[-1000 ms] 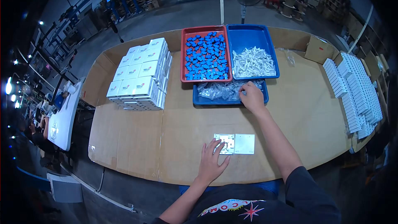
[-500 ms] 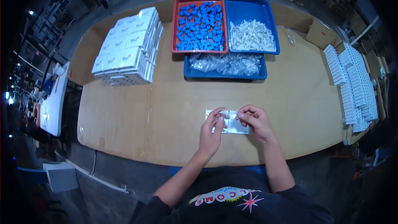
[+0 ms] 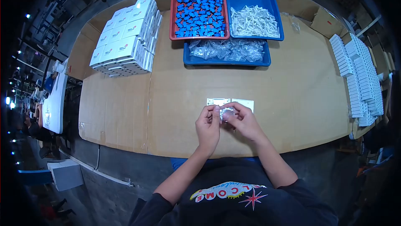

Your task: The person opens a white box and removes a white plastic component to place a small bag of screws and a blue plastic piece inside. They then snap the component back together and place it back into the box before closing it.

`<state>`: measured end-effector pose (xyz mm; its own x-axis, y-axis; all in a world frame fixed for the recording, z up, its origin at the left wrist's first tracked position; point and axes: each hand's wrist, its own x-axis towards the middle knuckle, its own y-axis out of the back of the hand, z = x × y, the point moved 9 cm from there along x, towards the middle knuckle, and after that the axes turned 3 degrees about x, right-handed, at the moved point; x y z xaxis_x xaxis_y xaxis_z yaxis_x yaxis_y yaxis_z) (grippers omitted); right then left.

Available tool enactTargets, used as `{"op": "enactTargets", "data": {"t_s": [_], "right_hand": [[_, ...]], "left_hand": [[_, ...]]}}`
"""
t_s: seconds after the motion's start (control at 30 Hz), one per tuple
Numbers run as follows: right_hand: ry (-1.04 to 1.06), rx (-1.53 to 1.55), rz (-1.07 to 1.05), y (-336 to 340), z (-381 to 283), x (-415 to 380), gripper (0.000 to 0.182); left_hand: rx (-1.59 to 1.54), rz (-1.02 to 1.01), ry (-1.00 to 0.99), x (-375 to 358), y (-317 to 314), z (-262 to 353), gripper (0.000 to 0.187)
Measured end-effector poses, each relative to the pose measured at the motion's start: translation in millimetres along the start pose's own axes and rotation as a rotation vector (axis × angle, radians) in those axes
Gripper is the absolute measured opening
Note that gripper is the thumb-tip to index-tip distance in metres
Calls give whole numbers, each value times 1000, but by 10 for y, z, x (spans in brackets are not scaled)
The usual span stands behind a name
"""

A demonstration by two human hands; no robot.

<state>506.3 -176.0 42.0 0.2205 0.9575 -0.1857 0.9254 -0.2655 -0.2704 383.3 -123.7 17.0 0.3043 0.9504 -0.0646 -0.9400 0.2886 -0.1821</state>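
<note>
A small clear plastic bag [image 3: 227, 112] is pinched between my left hand [image 3: 208, 126] and my right hand [image 3: 245, 122], close together above the near part of the cardboard-covered table. Both hands have their fingers closed on it. What is inside the bag is too small to tell. Just beyond my fingers lie two white pieces side by side: a left one [image 3: 217, 101] with cut-outs along its edge and a flat right one [image 3: 248, 103]. My hands partly hide both.
A red tray [image 3: 172, 17] of blue parts and a blue tray [image 3: 277, 17] of white parts overlap a lower blue tray [image 3: 227, 63] of clear bags. White boxes [image 3: 125, 46] are stacked left, and rows of white pieces [image 3: 361, 79] right.
My hands have come closer together, and the bag is now bunched between them. The view has shifted, so the trays sit higher and more of the white pieces' far edges shows.
</note>
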Motion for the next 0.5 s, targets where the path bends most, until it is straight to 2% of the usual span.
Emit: {"op": "enactTargets", "data": {"t_s": [0.1, 0.13, 0.27, 0.37, 0.47, 0.5], "right_hand": [[-2, -13, 76, 11, 160, 38, 17], [-94, 48, 123, 121, 276, 41, 18], [21, 85, 161, 198, 178, 0, 25], [11, 208, 315, 279, 149, -71, 24], [114, 226, 349, 397, -8, -38, 24], [81, 190, 313, 341, 14, -28, 24]], "left_hand": [[-28, 14, 4, -14, -12, 70, 22], [-8, -1, 21, -15, -2, 59, 23], [-33, -15, 75, -74, 10, 41, 24], [-75, 76, 53, -81, 33, 70, 26], [-78, 103, 32, -60, 64, 112, 27], [-77, 97, 30, -57, 69, 122, 28]]}}
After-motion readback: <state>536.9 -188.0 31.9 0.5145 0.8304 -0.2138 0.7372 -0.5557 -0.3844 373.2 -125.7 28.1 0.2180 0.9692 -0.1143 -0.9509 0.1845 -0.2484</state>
